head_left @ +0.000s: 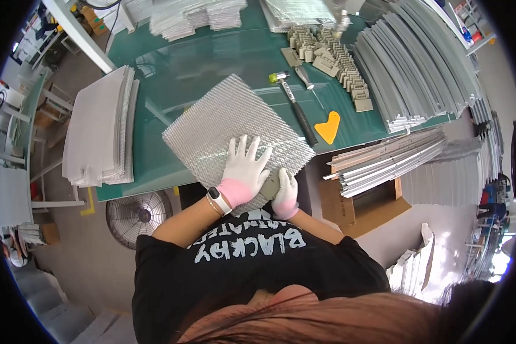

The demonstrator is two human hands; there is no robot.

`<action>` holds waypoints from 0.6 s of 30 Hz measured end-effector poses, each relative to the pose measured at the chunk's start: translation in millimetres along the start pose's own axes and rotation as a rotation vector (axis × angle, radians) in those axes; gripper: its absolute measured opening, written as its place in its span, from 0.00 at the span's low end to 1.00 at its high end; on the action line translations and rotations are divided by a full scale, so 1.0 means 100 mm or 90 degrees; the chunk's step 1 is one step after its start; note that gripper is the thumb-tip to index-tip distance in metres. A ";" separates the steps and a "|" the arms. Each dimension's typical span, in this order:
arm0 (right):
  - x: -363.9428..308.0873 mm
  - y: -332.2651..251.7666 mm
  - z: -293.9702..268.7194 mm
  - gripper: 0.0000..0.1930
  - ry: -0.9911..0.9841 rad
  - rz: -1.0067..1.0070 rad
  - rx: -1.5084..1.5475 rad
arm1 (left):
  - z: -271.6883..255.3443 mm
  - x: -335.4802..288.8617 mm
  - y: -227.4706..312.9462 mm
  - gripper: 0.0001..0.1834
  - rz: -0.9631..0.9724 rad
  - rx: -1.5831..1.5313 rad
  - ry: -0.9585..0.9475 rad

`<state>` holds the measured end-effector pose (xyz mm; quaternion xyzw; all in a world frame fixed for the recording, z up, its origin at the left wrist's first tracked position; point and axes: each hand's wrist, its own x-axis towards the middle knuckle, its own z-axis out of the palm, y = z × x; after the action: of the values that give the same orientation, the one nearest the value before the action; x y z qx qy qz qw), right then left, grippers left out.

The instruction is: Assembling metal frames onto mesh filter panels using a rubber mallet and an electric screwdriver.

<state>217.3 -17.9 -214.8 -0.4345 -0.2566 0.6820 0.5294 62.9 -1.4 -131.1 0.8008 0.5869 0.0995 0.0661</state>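
Observation:
A square silver mesh sheet [228,112] lies turned cornerwise on the green table, its near corner reaching past the front edge toward me. My left hand [242,171], in a white glove with a pink cuff, rests flat on the sheet with fingers spread. At the near right edge of the sheet, my gloved right hand [285,194] grips a small grey-beige plate [269,188] between thumb and fingers. How far the plate overlaps the mesh is hard to see. Beyond the sheet lie a mallet [295,109] with a black handle, a screwdriver [309,85] and a yellow scraper [328,128].
Similar small plates [332,57] stand in rows at the back right, beside a large stack of grey panels [415,66]. A pile of mesh sheets [97,126] sits on the left. Below are a floor fan [139,218] and a cardboard box [364,215] near metal strips [384,163].

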 end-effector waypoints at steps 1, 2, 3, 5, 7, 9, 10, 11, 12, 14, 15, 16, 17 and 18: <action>-0.01 0.10 0.10 0.11 0.114 -0.059 -0.053 | 0.00 0.01 0.00 0.31 -0.010 0.017 -0.018; 0.05 0.08 0.12 0.10 0.058 0.005 -0.059 | 0.02 0.00 -0.03 0.30 -0.015 0.012 0.009; 0.10 0.06 0.12 0.10 0.002 0.068 -0.064 | 0.02 0.00 -0.08 0.30 -0.005 0.009 0.009; 0.10 0.00 0.11 0.07 -0.063 0.113 -0.065 | -0.02 -0.01 -0.15 0.29 0.005 -0.005 0.010; 0.03 0.02 0.08 0.06 -0.073 0.108 -0.023 | -0.02 -0.02 -0.14 0.28 0.011 -0.032 0.014; -0.05 0.02 0.09 0.06 -0.044 0.084 -0.051 | 0.00 -0.03 -0.15 0.28 0.042 -0.053 0.021; -0.09 0.02 0.10 0.06 -0.017 0.065 -0.081 | 0.00 -0.04 -0.12 0.27 0.043 -0.050 0.010; -0.12 0.02 0.09 0.06 -0.015 0.064 -0.080 | 0.00 -0.06 -0.10 0.27 0.044 -0.050 0.009; -0.14 0.02 0.08 0.06 -0.010 0.048 -0.096 | 0.01 -0.07 -0.08 0.27 0.051 -0.047 0.016; -0.14 0.07 0.09 0.07 -0.003 0.008 -0.034 | 0.00 -0.07 -0.05 0.27 0.062 -0.046 0.020; -0.12 0.10 0.12 0.07 0.002 0.007 -0.033 | -0.03 -0.06 -0.03 0.27 0.048 -0.030 0.000; -0.06 0.13 0.15 0.09 0.013 0.018 0.018 | -0.04 -0.04 -0.02 0.27 0.036 -0.014 -0.018; 0.02 0.10 0.19 0.10 0.019 0.028 0.068 | -0.02 -0.01 -0.07 0.27 0.038 -0.015 -0.017; 0.09 0.06 0.19 0.15 -0.024 0.062 -0.073 | 0.02 0.03 -0.19 0.27 0.034 0.012 -0.021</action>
<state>196.9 -9.5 -213.3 -0.4632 -0.2836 0.6991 0.4649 46.6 7.2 -136.6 0.8181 0.5652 0.0830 0.0656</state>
